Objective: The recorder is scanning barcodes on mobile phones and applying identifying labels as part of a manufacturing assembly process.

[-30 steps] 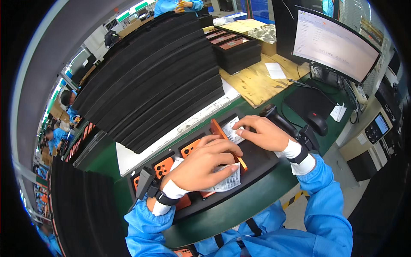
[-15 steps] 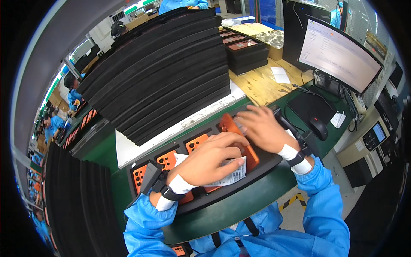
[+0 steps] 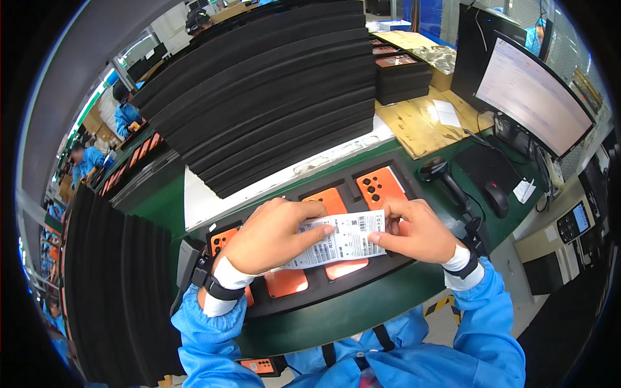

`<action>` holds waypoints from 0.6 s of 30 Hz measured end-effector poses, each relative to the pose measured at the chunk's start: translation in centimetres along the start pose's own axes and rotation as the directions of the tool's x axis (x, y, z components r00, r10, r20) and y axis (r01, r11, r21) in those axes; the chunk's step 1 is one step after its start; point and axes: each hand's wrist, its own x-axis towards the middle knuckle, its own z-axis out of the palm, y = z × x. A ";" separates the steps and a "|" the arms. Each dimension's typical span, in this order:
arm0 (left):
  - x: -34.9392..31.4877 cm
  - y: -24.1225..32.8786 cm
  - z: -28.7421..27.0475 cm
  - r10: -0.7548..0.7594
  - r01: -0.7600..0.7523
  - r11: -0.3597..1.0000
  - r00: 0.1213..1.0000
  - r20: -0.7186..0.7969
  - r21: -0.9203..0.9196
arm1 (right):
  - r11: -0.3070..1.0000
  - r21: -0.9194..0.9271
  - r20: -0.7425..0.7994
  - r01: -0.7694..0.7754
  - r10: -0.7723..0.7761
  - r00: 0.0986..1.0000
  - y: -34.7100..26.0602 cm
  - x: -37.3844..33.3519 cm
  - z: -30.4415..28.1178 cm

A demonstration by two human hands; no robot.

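A white label sheet (image 3: 347, 237) with printed barcodes is stretched between my two hands. My left hand (image 3: 268, 234) pinches its left end, thumb on top. At the sheet's right end, my right hand (image 3: 420, 231) grips it between thumb and fingers. Beneath lies a black foam tray (image 3: 414, 183) holding several orange phones, backs up. One orange phone (image 3: 381, 185) shows its camera lenses at the tray's far right. Another orange phone (image 3: 328, 198) lies beside it, and one more phone (image 3: 288, 283) shows below the sheet; my hands and the sheet hide other parts.
Tall stacked black trays (image 3: 272, 97) stand behind the work tray, with another stack (image 3: 123, 291) on the left. A handheld scanner (image 3: 446, 182) and a mouse (image 3: 496, 198) lie at the right, near a monitor (image 3: 537, 97). Co-workers in blue sit at the far left.
The orange phone that my right hand held tilted now lies flat in the tray. My right hand has moved onto the label sheet, which now faces up, and the view has shifted.
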 end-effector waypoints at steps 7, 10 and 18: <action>-0.4 0.9 1.0 0.050 -0.052 0.996 0.998 0.028 0.071 | 0.919 -0.240 0.051 0.314 -0.311 0.949 -2.1 2.0 1.1; -0.5 0.4 1.8 0.102 -0.101 0.994 0.995 -0.009 0.047 | 0.889 -0.322 0.119 0.325 -0.303 0.946 -2.6 2.8 1.6; -1.3 0.4 1.1 0.016 -0.019 0.997 0.999 0.041 0.081 | 0.893 -0.354 0.095 0.279 -0.262 0.960 -2.5 3.0 2.2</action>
